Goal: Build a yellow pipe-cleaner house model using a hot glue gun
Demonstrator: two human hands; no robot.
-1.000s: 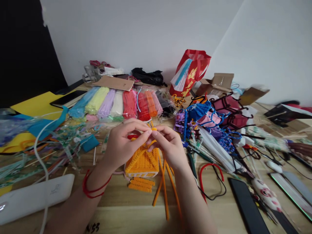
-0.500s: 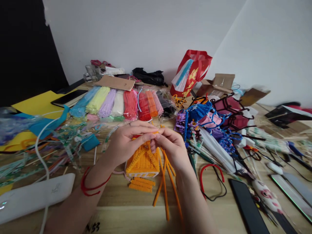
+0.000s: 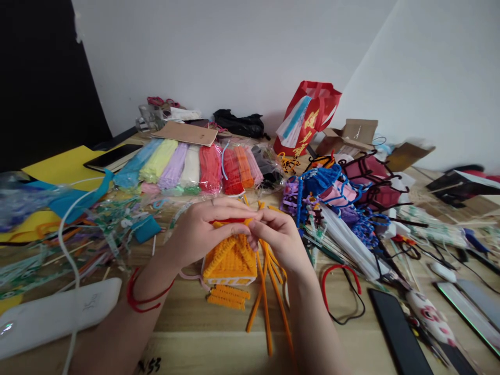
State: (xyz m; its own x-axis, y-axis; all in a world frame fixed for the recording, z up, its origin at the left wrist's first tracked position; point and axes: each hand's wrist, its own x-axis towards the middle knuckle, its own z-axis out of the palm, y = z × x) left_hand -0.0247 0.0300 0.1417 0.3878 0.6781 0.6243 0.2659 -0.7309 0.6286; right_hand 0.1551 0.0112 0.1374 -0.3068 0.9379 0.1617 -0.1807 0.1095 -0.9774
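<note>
My left hand [image 3: 209, 225] and my right hand [image 3: 276, 229] meet fingertip to fingertip over a small model house [image 3: 231, 263] with a fuzzy orange roof and a white base. Both pinch an orange pipe cleaner [image 3: 248, 222]; only small bits of it show between the fingers. A red edge appears under my left fingers; what it belongs to is mostly hidden. In front of the house lies a folded or grouped set of short orange pipe-cleaner pieces [image 3: 227, 297]. Several long loose orange pipe cleaners [image 3: 267, 312] lie beside my right wrist.
Bagged pipe cleaners [image 3: 189, 169] in many colours lie across the back. A red bag [image 3: 307, 120] stands behind them. Blue and pink crafts [image 3: 324, 185] pile up on the right, near a black phone [image 3: 398, 330]. At left are a white power bank [image 3: 64, 315] and its cable.
My left thumb and fingers have parted slightly, so more of the orange and a red edge show between them. Both hands stay over the house, still pinching.
</note>
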